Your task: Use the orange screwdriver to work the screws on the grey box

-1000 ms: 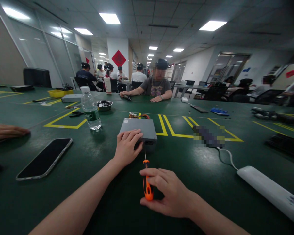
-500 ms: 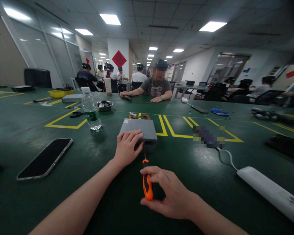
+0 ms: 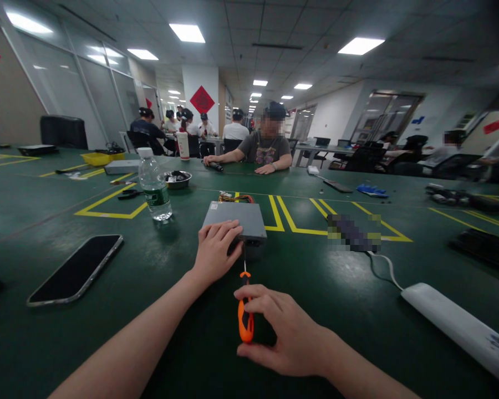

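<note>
A grey metal computer power supply [image 3: 238,213] lies in front of me, its bundle of coloured wires [image 3: 237,198] at the far side. My left hand [image 3: 217,244] grips its near left corner, fingers on top and thumb against the near face. In my right hand [image 3: 280,324] is an orange and black screwdriver [image 3: 245,321], held by the handle between thumb and fingers. Its shaft points away from me, to the near face of the power supply beside my left thumb. Whether the tip sits in a screw cannot be made out.
A water bottle [image 3: 154,188] and a metal bowl [image 3: 178,179] of dark pieces stand to the left, behind a phone [image 3: 77,270]. On the right lies a white power strip [image 3: 457,327] with a cable. Across the green table sits a person [image 3: 263,145].
The screwdriver handle has turned and tilted slightly left, and my right fingers have shifted a little with it. My left hand and the power supply stay put.
</note>
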Tool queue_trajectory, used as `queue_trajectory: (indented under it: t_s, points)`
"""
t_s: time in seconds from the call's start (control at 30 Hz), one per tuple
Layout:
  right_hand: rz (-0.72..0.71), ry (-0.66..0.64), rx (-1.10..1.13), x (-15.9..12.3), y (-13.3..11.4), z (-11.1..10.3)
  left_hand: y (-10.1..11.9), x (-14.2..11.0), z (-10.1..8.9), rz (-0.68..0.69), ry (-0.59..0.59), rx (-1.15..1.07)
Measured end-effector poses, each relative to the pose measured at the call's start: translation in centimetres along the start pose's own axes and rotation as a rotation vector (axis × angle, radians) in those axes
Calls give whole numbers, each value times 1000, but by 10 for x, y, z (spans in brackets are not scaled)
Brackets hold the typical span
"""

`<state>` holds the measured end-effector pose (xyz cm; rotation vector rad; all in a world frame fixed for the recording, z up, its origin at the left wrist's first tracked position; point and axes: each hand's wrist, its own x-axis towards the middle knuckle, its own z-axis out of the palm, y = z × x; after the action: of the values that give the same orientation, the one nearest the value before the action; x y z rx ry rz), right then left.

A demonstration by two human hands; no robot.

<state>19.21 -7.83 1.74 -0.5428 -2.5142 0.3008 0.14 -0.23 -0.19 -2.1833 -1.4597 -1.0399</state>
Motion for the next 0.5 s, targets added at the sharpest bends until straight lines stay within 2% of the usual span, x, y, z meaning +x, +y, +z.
queue_trajectory:
  t_s: [0.07,0.13,0.37,0.43,0.5]
  points:
    - [-34,-55,-56,1,-2,-3,0,0,0,0,1,0]
    - [-85,-49,-135,3,-4,-3,0,0,-1,-3,4,-3]
    - [-215,334,-262,4,0,0,2,1,-3,-13,-2,-6]
    - [-240,355,-337,4,-1,-2,4,1,-5,-6,-7,-5]
    - [-245,297,-448,2,-6,-2,5,1,-6,4,4,0]
